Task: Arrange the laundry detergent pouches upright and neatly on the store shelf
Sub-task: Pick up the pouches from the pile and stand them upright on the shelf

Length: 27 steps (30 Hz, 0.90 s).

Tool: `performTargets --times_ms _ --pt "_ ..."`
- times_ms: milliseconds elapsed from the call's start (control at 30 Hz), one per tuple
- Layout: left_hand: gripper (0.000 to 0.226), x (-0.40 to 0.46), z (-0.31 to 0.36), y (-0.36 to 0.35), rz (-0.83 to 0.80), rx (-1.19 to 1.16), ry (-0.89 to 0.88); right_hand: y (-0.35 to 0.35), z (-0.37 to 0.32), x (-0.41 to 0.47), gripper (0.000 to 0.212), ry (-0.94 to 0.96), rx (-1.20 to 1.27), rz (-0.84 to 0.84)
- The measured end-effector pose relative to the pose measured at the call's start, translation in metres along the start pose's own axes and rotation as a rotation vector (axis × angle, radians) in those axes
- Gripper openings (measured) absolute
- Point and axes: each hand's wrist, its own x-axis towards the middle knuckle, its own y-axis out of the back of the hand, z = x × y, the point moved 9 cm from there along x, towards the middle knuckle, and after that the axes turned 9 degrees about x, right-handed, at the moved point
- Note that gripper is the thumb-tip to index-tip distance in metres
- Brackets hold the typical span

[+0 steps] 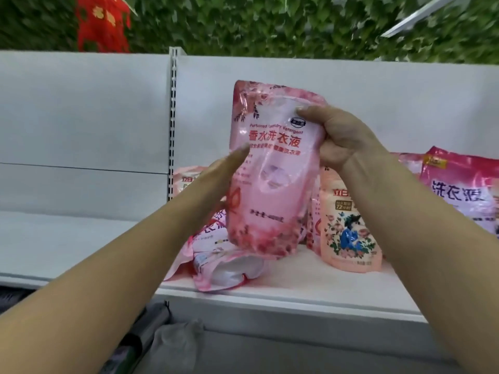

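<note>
Right hand (343, 141): gripped the upper right edge of the held pouch (270, 168), its thumb curled over the front just beside the small round logo, the other fingers hidden behind the plastic.
Left hand (221, 174): fingers straight and together, laid along the pouch's left edge; the fingertips reached the red characters on the front, though motion blur made it hard to tell how firmly they pressed.
Held pouch: pink, printed "Perfumed laundry detergent", upright and tilted slightly, held between the two hands above the shelf (297, 290), its bottom just over the fallen pouches.
Fallen pouches (224, 268): pink and white, lying flat in a loose heap below the left fingertips, near the shelf's front edge.
Peach pouch (348, 233): stood upright below the right hand, a figure in blue among flowers on its front, partly covered by the right wrist.
Large pink pouch (459, 190): stood to the right of the right forearm, well apart from the fingers, its right side cut off by the picture edge.
Back panel (81, 109): white, with a slotted upright post (172, 122) to the left of the left fingertips.
Foliage (270, 22): green leaves above the panel, with a red ornament (102, 22) at the upper left.
</note>
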Motion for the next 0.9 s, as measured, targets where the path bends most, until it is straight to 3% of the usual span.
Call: performTargets --times_ms 100,167,300,533,600,667,700,800,900 --pt "0.062 0.006 0.020 -0.022 -0.056 -0.288 -0.032 0.009 -0.020 -0.006 0.028 0.082 -0.071 0.020" --pt "0.060 0.014 0.029 -0.038 -0.073 -0.489 -0.026 0.020 -0.034 -0.016 0.028 0.136 -0.176 0.040" --pt "0.036 0.028 0.043 -0.063 0.040 -0.703 0.022 0.048 -0.053 -0.032 0.025 0.181 -0.321 0.092" --pt "0.039 0.043 0.034 -0.114 0.057 -0.647 0.007 0.119 -0.067 -0.066 0.014 0.202 -0.402 0.311" --pt "0.037 0.042 0.024 -0.123 0.039 -0.673 0.008 0.143 -0.046 -0.084 0.028 0.152 -0.399 0.323" --pt "0.033 0.036 0.019 -0.131 -0.049 -0.597 -0.015 0.160 -0.015 -0.104 0.054 0.011 -0.429 0.295" --pt "0.036 0.031 0.016 -0.135 -0.104 -0.530 -0.017 0.166 0.002 -0.113 0.057 -0.072 -0.417 0.279" --pt "0.050 0.014 -0.010 -0.152 -0.208 -0.348 0.061 0.172 0.039 -0.128 0.051 -0.211 -0.308 0.247" --pt "0.033 0.006 -0.023 -0.161 -0.187 -0.456 0.114 0.171 0.040 -0.126 0.043 -0.113 -0.287 0.302"
